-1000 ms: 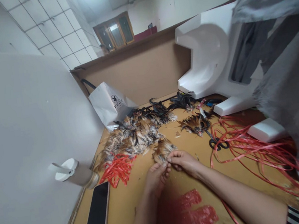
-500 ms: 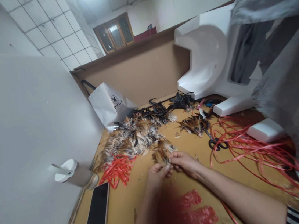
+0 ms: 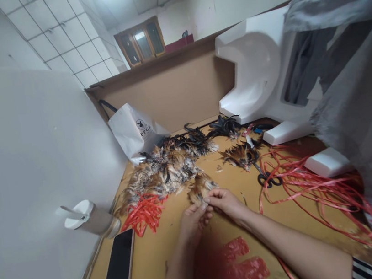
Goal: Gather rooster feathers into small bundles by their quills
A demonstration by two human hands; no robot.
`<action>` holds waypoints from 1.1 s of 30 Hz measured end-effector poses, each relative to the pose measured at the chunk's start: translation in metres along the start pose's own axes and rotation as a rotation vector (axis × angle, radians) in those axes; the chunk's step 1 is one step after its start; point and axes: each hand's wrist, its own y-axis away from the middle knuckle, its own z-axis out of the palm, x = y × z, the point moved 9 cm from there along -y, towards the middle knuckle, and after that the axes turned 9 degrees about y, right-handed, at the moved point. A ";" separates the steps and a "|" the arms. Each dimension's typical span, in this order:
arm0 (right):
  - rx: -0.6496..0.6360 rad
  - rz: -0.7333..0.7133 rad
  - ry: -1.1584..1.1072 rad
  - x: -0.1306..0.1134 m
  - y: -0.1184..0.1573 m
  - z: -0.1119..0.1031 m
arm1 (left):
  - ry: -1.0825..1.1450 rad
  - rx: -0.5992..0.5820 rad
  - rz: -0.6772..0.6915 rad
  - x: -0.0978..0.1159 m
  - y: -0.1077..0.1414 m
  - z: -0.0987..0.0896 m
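My left hand (image 3: 194,217) and my right hand (image 3: 225,202) meet over the front of the table, both closed with fingertips pinched at the lower end of a small bunch of brown feathers (image 3: 199,186). The bunch fans out away from me beyond the fingertips. Just behind it spreads a large pile of brown, grey and black feathers (image 3: 166,170). To the left of my hands lies a heap of short red plastic strips (image 3: 146,212). Farther right is a separate bunch of brown feathers (image 3: 241,154), with black-handled scissors (image 3: 269,179) in front of it.
A phone (image 3: 117,271) and a lidded cup (image 3: 91,217) stand along the left edge. Long red plastic strands (image 3: 317,190) tangle at the right, by white foam pieces (image 3: 327,162). A white paper bag (image 3: 134,130) leans at the back. Red patches (image 3: 248,271) mark the near tabletop.
Both hands have shifted slightly left, still pinched at the base of the feather bunch. The whole view has moved a little; the other things lie as before.
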 end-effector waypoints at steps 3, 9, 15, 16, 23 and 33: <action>-0.005 -0.039 0.024 -0.003 0.001 0.002 | -0.008 -0.005 -0.006 -0.001 -0.001 0.000; -0.025 -0.037 0.073 0.001 -0.001 0.003 | -0.054 0.010 0.027 -0.002 -0.006 -0.005; -0.074 -0.054 0.040 0.002 -0.002 0.008 | -0.208 -0.003 0.073 0.000 -0.010 -0.008; -0.078 -0.055 0.045 0.002 -0.002 0.008 | -0.227 -0.002 0.076 0.000 -0.011 -0.008; -0.060 -0.045 0.048 0.001 0.000 0.006 | -0.265 0.006 0.079 -0.002 -0.013 -0.010; -0.022 -0.013 0.015 0.000 0.001 0.004 | -0.290 0.016 0.085 0.000 -0.009 -0.009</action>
